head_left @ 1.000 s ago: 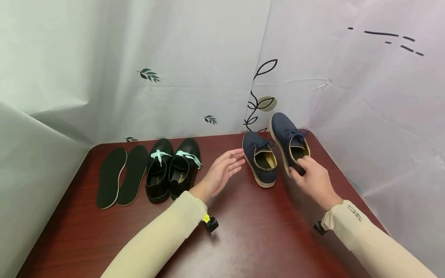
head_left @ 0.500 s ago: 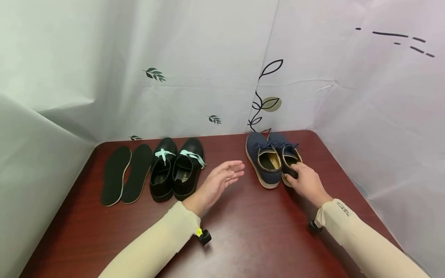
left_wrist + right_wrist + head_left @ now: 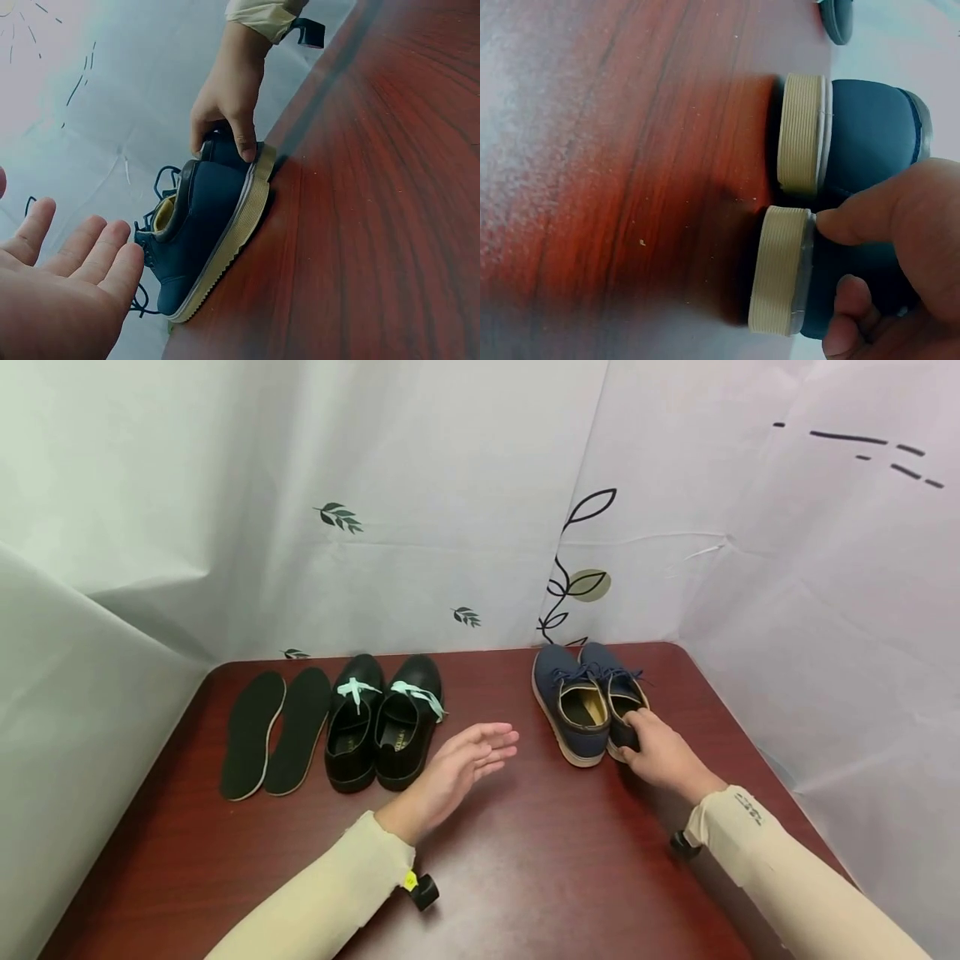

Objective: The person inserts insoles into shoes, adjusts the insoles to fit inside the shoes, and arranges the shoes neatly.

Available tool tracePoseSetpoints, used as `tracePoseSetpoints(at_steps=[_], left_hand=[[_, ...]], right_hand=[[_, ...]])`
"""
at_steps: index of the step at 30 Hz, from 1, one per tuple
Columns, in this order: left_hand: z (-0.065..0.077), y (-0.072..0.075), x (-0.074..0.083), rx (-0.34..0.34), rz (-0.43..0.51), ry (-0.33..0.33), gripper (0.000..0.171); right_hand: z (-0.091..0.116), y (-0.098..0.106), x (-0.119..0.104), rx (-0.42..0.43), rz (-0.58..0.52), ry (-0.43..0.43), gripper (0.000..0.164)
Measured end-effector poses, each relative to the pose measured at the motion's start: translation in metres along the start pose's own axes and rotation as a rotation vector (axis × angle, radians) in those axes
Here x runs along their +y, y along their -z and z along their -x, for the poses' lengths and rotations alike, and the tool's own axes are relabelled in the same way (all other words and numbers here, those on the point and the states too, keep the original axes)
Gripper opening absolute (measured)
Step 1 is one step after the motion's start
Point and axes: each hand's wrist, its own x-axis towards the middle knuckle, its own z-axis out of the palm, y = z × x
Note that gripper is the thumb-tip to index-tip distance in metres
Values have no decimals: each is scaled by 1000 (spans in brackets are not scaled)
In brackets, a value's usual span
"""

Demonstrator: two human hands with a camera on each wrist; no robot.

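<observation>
Two navy lace-up shoes with tan soles stand side by side at the back right of the table. My right hand grips the heel of the right navy shoe, thumb at the back and fingers over the collar. In the right wrist view, the thumb of the right hand presses just above the tan sole. The left navy shoe stands close against it. My left hand hovers over the table's middle, fingers extended, holding nothing. The left wrist view shows the left hand near the left navy shoe.
A pair of black shoes with mint laces stands left of centre on the dark red table. Two black insoles lie flat at their left. White sheeting hangs behind and along both sides.
My right hand has lowered the right navy shoe from a raised position onto the table beside the other one. The left hand has drawn back slightly toward me and away from the shoes.
</observation>
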Motion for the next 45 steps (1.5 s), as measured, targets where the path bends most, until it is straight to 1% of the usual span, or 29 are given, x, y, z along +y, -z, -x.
tracePoseSetpoints(at_steps=[6, 11, 17, 22, 23, 25, 27, 28, 30, 32, 35, 38, 41, 45], left_hand=[[17, 7, -2, 9, -12, 10, 45], [26, 14, -5, 0, -33, 1, 45], [36, 20, -3, -6, -51, 1, 43], [47, 27, -2, -3, -89, -5, 41], [50, 28, -2, -4, -98, -6, 40], [56, 31, -1, -7, -112, -12, 40], [61, 34, 0, -8, -133, -25, 39], [63, 36, 0, -9, -140, -34, 39], [68, 39, 2, -9, -153, -60, 38], [73, 41, 3, -5, -176, -94, 37], [78, 43, 6, 11, -217, -138, 36], [84, 44, 9, 38, -254, -166, 36], [89, 47, 13, 59, -279, -180, 36], [95, 51, 16, 61, -306, -204, 35]], right_hand=[[-2, 1, 0, 7, 40, 14, 36], [-1, 2, -1, 3, 47, 4, 43], [-1, 4, -4, -49, 73, -19, 48], [-1, 6, -11, -91, 85, -45, 56], [1, 7, -13, -88, 81, -52, 57], [4, 10, -16, -50, 66, -68, 57], [7, 13, -21, 24, 49, -73, 55], [8, 14, -25, 75, 37, -68, 53], [9, 16, -34, 181, 15, -37, 48], [8, 15, -46, 269, 4, 27, 42], [7, 13, -65, 352, 4, 137, 33], [4, 8, -84, 363, 8, 231, 29], [0, 2, -101, 329, 1, 294, 29], [-6, -10, -121, 282, -14, 355, 32]])
